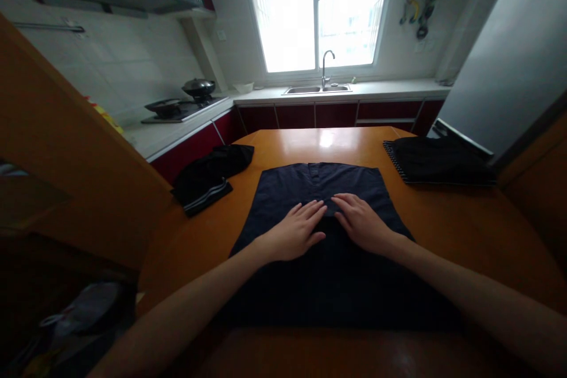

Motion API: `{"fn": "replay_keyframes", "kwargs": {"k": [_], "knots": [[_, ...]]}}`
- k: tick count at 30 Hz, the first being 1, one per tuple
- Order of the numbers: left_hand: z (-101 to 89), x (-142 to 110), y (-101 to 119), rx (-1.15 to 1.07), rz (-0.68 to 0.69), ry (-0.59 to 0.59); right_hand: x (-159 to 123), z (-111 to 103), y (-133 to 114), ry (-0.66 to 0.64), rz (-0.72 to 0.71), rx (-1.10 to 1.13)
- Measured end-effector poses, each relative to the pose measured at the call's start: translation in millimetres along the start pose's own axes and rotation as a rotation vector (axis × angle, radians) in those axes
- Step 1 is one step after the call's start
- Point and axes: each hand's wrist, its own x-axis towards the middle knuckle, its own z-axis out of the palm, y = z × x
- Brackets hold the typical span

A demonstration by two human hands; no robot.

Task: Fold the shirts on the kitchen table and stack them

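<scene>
A dark navy garment (336, 295), perhaps a shirt, lies spread on the wooden table in front of me. A short placket-like strip shows at the middle of its far edge. Flat on the cloth near its centre rests my left hand (296, 231), fingers stretched out and thumb apart. My right hand (361, 223) touches the cloth just beside it, with its fingers extended and slightly bent. The fingertips of both hands almost meet. Neither hand appears to grip the fabric.
A crumpled black garment with white stripes (212, 174) lies at the table's left. On the right is a folded black garment (443, 160). The orange-brown table (319, 140) has rounded edges. Beyond it stand a counter with a sink (305, 90), a stove with pans (198, 87), and a fridge (514, 59).
</scene>
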Motion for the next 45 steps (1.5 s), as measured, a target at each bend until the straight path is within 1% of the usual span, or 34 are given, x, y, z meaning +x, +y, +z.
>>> {"fn": "replay_keyframes", "kwargs": {"k": [3, 5, 7, 10, 13, 17, 20, 22, 23, 25, 27, 29, 31, 33, 38, 40, 42, 44, 45], "knots": [[21.6, -1.3, 18.7, 0.081, -0.004, -0.01, -16.8, 17.2, -20.9, -0.099, -0.047, -0.099], [29.5, -3.5, 21.4, 0.111, -0.004, -0.027, -27.7, 26.3, -27.2, -0.17, -0.041, -0.142], [31.2, -6.5, 19.8, 0.131, -0.001, -0.044, -37.2, 29.1, -27.3, -0.215, -0.036, -0.162], [28.6, -9.6, 16.7, 0.143, -0.003, -0.049, -51.5, 24.0, -21.4, -0.24, -0.03, -0.168], [27.7, -10.1, 16.1, 0.142, -0.008, -0.039, -69.0, 16.2, -14.1, -0.229, -0.009, -0.176], [30.2, -9.7, 16.2, 0.142, -0.008, -0.026, -88.9, 7.7, -5.8, -0.234, 0.091, -0.203], [31.9, -10.1, 15.1, 0.135, -0.001, -0.005, -89.7, 1.2, -9.0, -0.254, 0.233, -0.229], [32.4, -10.5, 14.1, 0.134, 0.007, 0.002, -83.2, -1.5, -20.0, -0.226, 0.303, -0.241], [32.6, -10.6, 13.5, 0.134, 0.014, 0.002, -78.9, -1.6, -27.9, -0.206, 0.302, -0.236], [32.8, -10.6, 12.6, 0.138, 0.029, 0.002, -70.1, 1.0, -44.9, -0.19, 0.231, -0.197], [32.9, -10.4, 11.7, 0.148, 0.038, 0.003, -63.8, 5.9, -57.8, -0.223, 0.148, -0.137], [33.1, -9.8, 10.9, 0.16, 0.042, 0.009, -61.6, 9.5, -61.4, -0.269, 0.102, -0.086], [33.4, -9.1, 10.1, 0.171, 0.043, 0.014, -65.0, 8.0, -55.2, -0.3, 0.084, -0.063], [33.7, -8.2, 9.4, 0.181, 0.041, 0.013, -74.4, 0.2, -42.4, -0.307, 0.091, -0.069], [33.9, -6.4, 8.2, 0.182, 0.03, 0.008, -115.3, -29.4, -1.5, -0.291, 0.189, -0.154], [33.8, -6.0, 8.1, 0.176, 0.022, -0.002, -131.5, -36.8, 16.6, -0.286, 0.274, -0.187], [33.8, -5.7, 8.0, 0.172, 0.017, -0.008, -142.4, -41.1, 34.8, -0.241, 0.43, -0.213], [34.2, -5.4, 7.8, 0.169, 0.018, -0.004, -145.7, -45.2, 49.4, -0.122, 0.588, -0.224], [34.4, -5.3, 7.6, 0.17, 0.02, 0.0, -144.5, -48.0, 53.7, -0.044, 0.641, -0.223]]}}
